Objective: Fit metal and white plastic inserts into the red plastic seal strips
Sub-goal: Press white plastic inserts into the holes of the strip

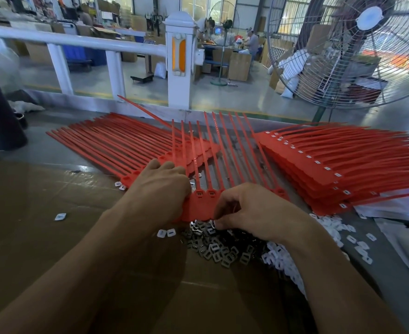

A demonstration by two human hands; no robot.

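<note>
A grey surface (54,150) is partly covered by brown cardboard (42,225), inside a factory hall bounded by a white railing (83,42), with a large fan (357,51) standing to the right. A comb of red strips (205,206) is gripped by the left hand (160,189); the right hand (249,210) is curled over the metal inserts (222,251), pinching one. White inserts (282,259) are heaped just beside them.
</note>
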